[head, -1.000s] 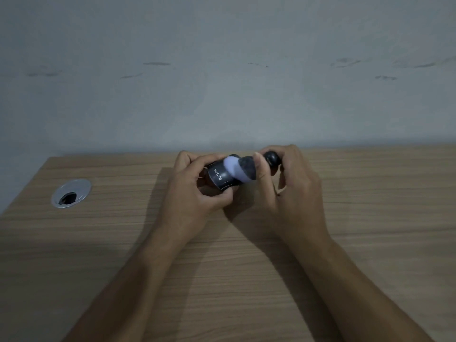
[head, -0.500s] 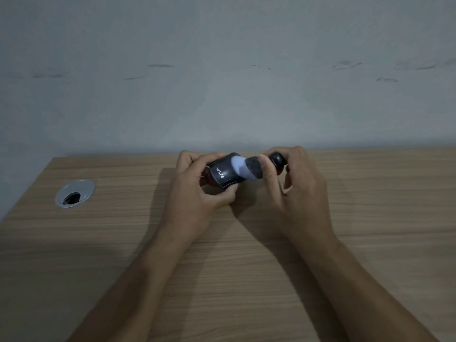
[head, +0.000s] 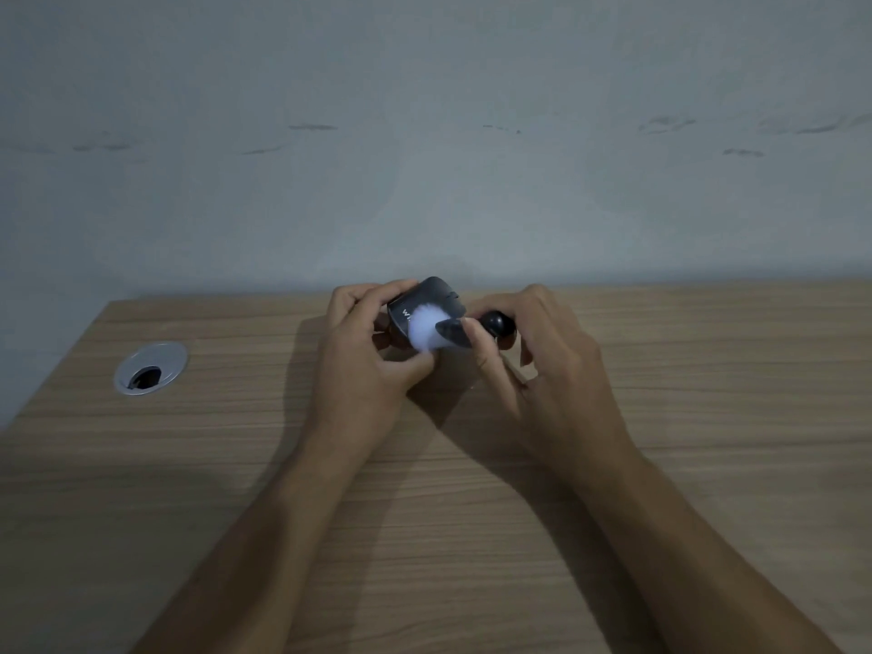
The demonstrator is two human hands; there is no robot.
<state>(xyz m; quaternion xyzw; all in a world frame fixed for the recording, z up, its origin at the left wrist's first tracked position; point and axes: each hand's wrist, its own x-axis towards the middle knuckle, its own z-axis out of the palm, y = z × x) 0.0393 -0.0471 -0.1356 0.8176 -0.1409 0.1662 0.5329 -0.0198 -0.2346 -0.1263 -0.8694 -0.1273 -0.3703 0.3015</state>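
Observation:
A small dark rounded device with white lettering is gripped by my left hand above the far middle of the wooden desk. My right hand holds a small brush by its black knobbed handle. The brush's white bristle tuft lies against the front face of the device and covers part of the lettering. The underside of the device is hidden by my left fingers.
A round silver cable grommet with a dark hole sits in the desk at the far left. A pale scuffed wall rises right behind the desk's far edge.
The device has been tilted so more of its top face shows. The brush tuft has slid left and down across the device's lettered face.

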